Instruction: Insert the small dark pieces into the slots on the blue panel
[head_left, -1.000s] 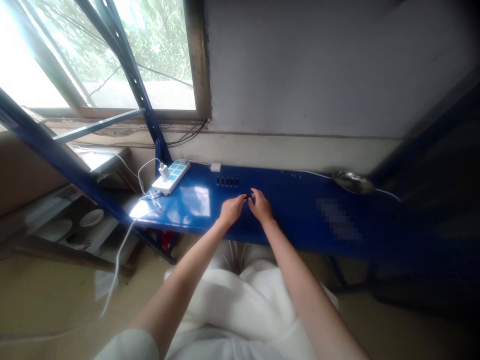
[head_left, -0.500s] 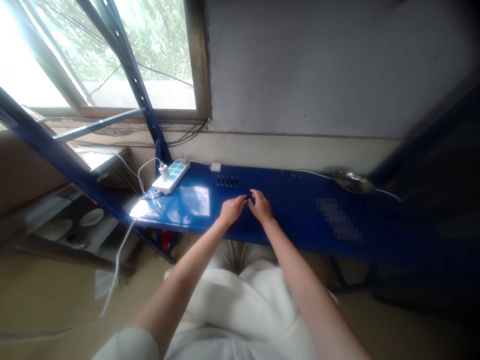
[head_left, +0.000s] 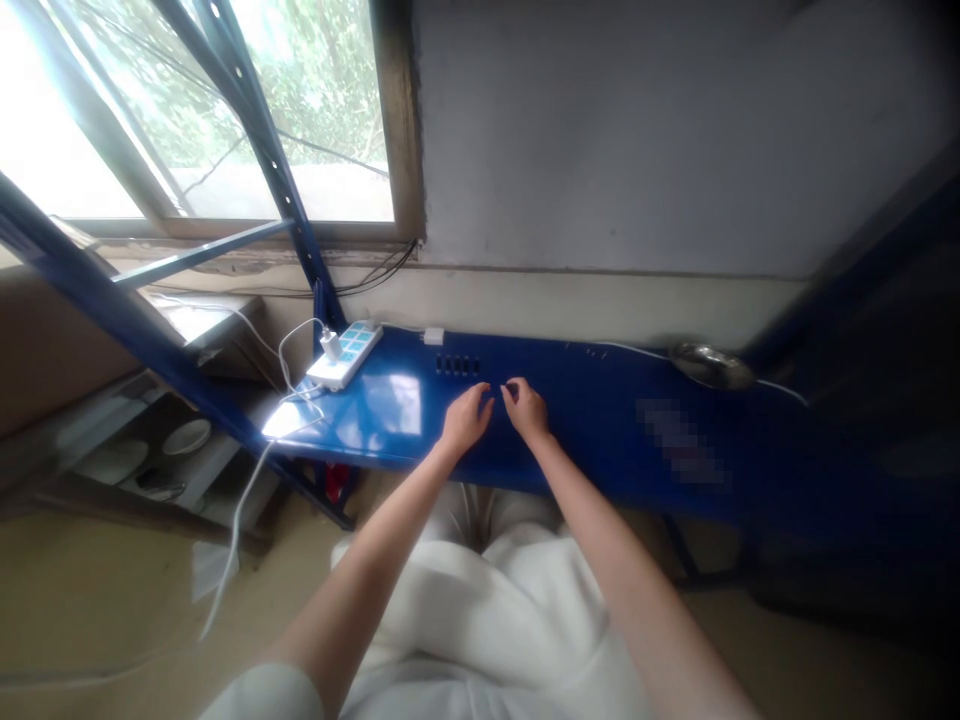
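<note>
Black pieces: five small dark pieces (head_left: pixel 457 365) stand in a short row toward the far side of the blue table (head_left: pixel 585 420), just beyond the hands, with slim gaps between them. They look light and stiff, probably smooth plastic or metal, more apt to tip or slide than to bend; the material is too small to tell for sure. A thumb-and-forefinger hold on the two long sides looks best.

Left hand (head_left: pixel 463 420): thumb and forefinger parted, palm down, no piece seen between them; it is near the row.

Right hand (head_left: pixel 528 410): fingers curled inward with the tips near the thumb, facing the left hand; whether something tiny is pinched there, I cannot tell.

Near edge: the forearms cross it, and the hands are over the table between this edge and the row.

Left side: a white power strip (head_left: pixel 345 362) with a plug and loose cord; a white adapter (head_left: pixel 433 336) sits behind the row, so sideways room looks tighter here.

Right side: the blue top runs on to a shiny metal object (head_left: pixel 709 366), well apart, giving wider room.
</note>
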